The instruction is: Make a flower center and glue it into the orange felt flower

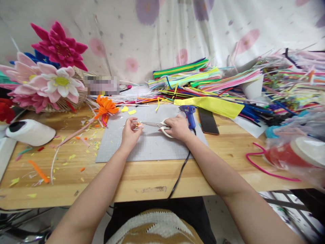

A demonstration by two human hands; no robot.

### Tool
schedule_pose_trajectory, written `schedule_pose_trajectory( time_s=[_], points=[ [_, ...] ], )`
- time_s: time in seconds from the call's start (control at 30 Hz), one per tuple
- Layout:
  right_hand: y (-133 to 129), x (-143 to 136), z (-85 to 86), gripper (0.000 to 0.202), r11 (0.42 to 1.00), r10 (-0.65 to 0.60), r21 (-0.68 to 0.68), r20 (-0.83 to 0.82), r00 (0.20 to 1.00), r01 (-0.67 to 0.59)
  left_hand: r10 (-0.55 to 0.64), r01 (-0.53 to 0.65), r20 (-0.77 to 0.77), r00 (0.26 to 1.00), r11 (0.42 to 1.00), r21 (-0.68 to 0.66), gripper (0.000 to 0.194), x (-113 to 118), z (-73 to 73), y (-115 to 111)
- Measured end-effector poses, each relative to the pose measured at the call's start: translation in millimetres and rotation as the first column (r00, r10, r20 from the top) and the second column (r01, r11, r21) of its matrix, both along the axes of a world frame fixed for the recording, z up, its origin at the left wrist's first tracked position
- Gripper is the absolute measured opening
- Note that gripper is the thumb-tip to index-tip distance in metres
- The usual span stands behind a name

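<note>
Over the grey cutting mat [152,149], my left hand [130,134] pinches a small piece [139,125] with orange, white and yellow bits; its exact kind is too small to make out. My right hand [179,127] is closed around the white handles of a pair of scissors [151,124]. The scissors' blades point left, with their tips at the small piece. A blue hot glue gun [188,113] stands just beyond my right hand, its black cord running to the table's front edge.
A black phone [208,121] lies right of the mat. Bundles of pipe cleaners [185,78] fill the back and right. At left are an orange flower [105,107], pink and white flowers [61,81], a white thread cone [31,133] and scraps. A bagged red tub [286,154] is at right.
</note>
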State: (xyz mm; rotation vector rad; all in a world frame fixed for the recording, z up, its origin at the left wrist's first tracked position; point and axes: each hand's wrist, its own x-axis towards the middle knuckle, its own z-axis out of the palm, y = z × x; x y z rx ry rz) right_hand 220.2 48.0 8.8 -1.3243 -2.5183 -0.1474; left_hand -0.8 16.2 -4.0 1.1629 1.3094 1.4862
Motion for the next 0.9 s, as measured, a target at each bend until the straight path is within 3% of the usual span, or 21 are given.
schedule_pose_trajectory(
  time_s=[0.23, 0.43, 0.63, 0.9],
  points=[
    [2, 4, -1.9, 0.039, 1.0, -0.018, -0.011, 0.013, 1.0, 0.018, -0.03, 0.03, 0.07, 0.997, 0.999, -0.011, 0.042, 0, 5.3, -1],
    [9, 16, -4.4, 0.041, 0.994, -0.106, -0.004, -0.065, 0.992, 0.106, -0.166, 0.175, 0.197, 0.966, 0.984, -0.031, 0.045, -3, 8.7, -2],
    [6, 17, 1.1, 0.04, 0.998, 0.025, -0.048, -0.049, 0.999, -0.027, -0.25, 0.288, 0.329, 0.911, 0.955, -0.073, 0.045, -7, 12.5, -2],
    [3, 11, 2.7, 0.036, 0.996, 0.083, -0.02, -0.05, 0.995, -0.084, -0.299, 0.35, 0.365, 0.882, 0.933, -0.081, 0.043, -7, 14.6, -3]
  ],
)
